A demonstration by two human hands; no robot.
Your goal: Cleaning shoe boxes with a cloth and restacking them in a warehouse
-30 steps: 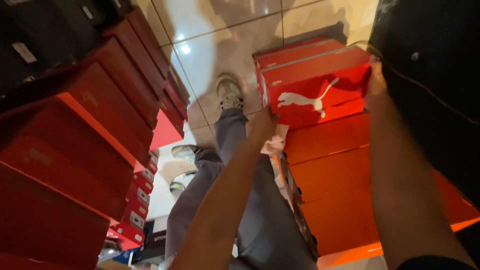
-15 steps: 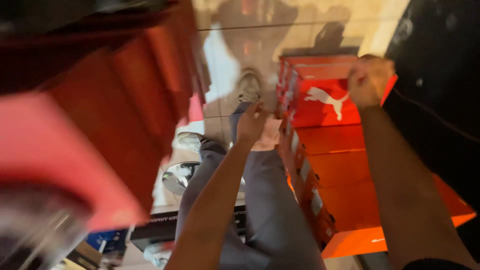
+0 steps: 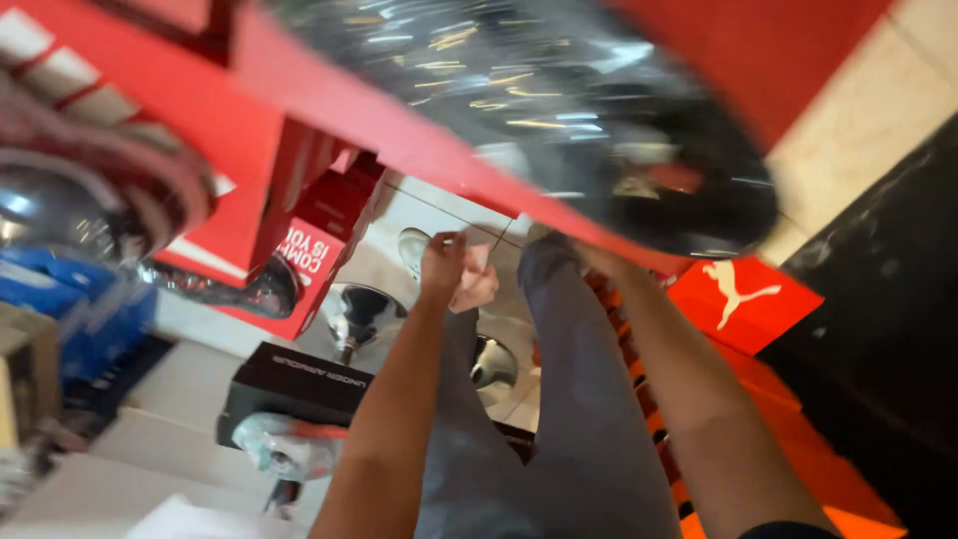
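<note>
Red cardboard shoe box, at about three o'clock atop the orange-red stack, looks light and stiff but crushable, best taken by its two short ends. Left hand, arm stretched toward twelve o'clock, is loosely curled with nothing clearly in it. Right hand, reaching toward the box, is hidden behind a blurred dark shape, so I cannot tell its grip.
</note>
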